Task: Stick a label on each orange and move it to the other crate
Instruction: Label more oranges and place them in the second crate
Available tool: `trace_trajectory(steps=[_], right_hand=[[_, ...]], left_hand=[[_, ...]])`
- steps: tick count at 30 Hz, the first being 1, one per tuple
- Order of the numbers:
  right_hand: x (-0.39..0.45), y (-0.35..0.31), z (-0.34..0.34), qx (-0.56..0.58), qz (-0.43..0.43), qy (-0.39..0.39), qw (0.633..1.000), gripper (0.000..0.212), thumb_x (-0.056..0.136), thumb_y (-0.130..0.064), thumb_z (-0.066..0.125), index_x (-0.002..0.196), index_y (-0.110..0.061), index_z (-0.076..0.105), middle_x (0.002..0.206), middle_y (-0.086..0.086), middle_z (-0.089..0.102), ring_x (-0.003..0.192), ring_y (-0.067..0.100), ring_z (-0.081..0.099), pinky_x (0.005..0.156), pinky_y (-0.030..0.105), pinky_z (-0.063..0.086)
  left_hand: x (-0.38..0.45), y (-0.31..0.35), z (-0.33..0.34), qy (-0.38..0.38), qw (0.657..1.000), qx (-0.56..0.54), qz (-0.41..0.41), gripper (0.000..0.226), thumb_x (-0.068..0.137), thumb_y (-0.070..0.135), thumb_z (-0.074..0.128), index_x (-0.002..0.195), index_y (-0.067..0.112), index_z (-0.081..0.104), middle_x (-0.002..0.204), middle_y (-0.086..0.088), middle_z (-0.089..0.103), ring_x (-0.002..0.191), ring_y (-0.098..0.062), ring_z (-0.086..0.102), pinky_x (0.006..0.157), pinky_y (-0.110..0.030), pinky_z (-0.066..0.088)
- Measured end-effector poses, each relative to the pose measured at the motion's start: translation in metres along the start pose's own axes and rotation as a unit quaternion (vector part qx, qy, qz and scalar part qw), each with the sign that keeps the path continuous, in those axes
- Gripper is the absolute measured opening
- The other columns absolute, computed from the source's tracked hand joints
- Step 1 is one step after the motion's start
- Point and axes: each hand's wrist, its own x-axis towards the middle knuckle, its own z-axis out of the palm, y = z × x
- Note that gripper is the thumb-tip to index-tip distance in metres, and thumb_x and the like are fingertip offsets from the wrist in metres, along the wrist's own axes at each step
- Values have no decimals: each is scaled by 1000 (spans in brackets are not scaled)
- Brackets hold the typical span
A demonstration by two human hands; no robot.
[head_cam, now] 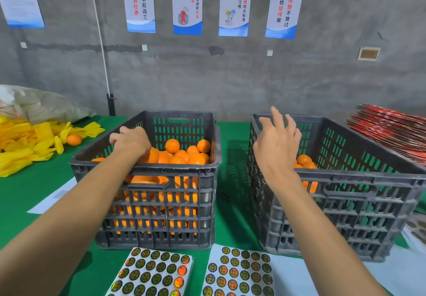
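The left dark grey crate (147, 169) is heaped with oranges (172, 145). My left hand (130, 140) reaches into its left side, knuckles up, fingers curled down around an orange (152, 155) that is mostly hidden beneath the palm. The right dark grey crate (345, 176) holds a few oranges (304, 159) at its bottom. Above that crate's left side hovers my right hand (277, 139), fingers spread and holding nothing. Two sheets of round gold-and-black labels (152, 272) (239, 270) lie on the green table in front of the crates.
Yellow wrappers (27, 143) and one loose orange (74, 139) lie at the left on the green table (232, 157). A stack of red flat packaging (391, 129) sits at the right. A white paper (55, 196) lies beside the left crate. A grey wall stands behind.
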Motion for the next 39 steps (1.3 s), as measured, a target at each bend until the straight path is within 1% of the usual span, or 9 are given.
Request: trace_trajectory(steps=[3, 6, 10, 13, 16, 20, 24, 29, 39], right_hand=[[-10, -6, 3, 61, -112, 66, 990, 32, 91, -1, 62, 122, -4, 70, 143, 13, 57, 135, 34, 48, 112, 48, 38], [-32, -10, 14, 126, -191, 119, 966, 25, 83, 7, 67, 107, 0, 72, 106, 13, 70, 98, 33, 63, 85, 43, 50], [-74, -3, 42, 158, -258, 58, 952, 8, 89, -4, 60, 95, -4, 66, 87, 8, 62, 78, 24, 57, 70, 34, 49], [-110, 14, 64, 175, -253, -74, 949, 15, 94, -20, 46, 90, -12, 58, 81, 2, 57, 67, 18, 54, 62, 31, 49], [-142, 37, 88, 178, -222, -263, 922, 21, 93, -29, 39, 88, -22, 58, 81, -6, 58, 69, 13, 55, 70, 39, 54], [-178, 60, 114, 131, -189, -408, 883, 47, 89, -65, 43, 113, -32, 66, 94, -15, 52, 85, 8, 55, 79, 32, 50], [-199, 77, 131, 213, -123, -407, 880, 69, 78, -87, 53, 124, -37, 65, 98, -15, 46, 88, 4, 50, 75, 20, 41], [-198, 78, 142, 287, -90, -394, 869, 36, 87, -61, 69, 109, -33, 76, 90, -9, 50, 84, 7, 51, 79, 25, 46], [-199, 79, 145, 278, -102, -359, 885, 28, 97, -45, 57, 88, -23, 72, 84, -8, 53, 82, 13, 53, 76, 33, 48]], left_hand=[[-2, -1, -2, 70, 994, -69, 40, 43, 97, 20, 64, 138, 10, 53, 138, -25, 47, 130, -46, 44, 107, -56, 42], [-15, 9, -8, 117, 960, -191, 168, 42, 94, 20, 68, 136, 22, 63, 141, -21, 50, 127, -44, 49, 110, -55, 44], [-50, 40, -16, 72, 897, -362, 243, 39, 88, 29, 75, 127, 30, 70, 129, 1, 69, 105, -18, 68, 98, -39, 55], [-68, 61, -10, 37, 875, -403, 266, 40, 87, 31, 76, 127, 31, 70, 127, 4, 71, 99, -17, 68, 92, -30, 52], [-70, 70, -1, 24, 882, -375, 284, 40, 91, 31, 74, 130, 29, 69, 140, 2, 64, 131, -22, 57, 110, -41, 46], [-60, 63, 5, 5, 884, -388, 262, 37, 89, 31, 76, 126, 31, 70, 139, 1, 64, 124, -19, 58, 102, -35, 46], [-57, 60, 7, -17, 877, -413, 247, 36, 88, 33, 77, 123, 34, 71, 133, 2, 66, 102, -13, 62, 89, -30, 46], [-57, 59, 8, -17, 870, -423, 252, 35, 89, 33, 76, 124, 35, 69, 122, 3, 68, 69, 3, 51, 65, -19, 41], [-60, 58, 8, 6, 867, -421, 265, 38, 90, 32, 76, 127, 31, 69, 139, 1, 64, 107, -9, 53, 88, -28, 40]])
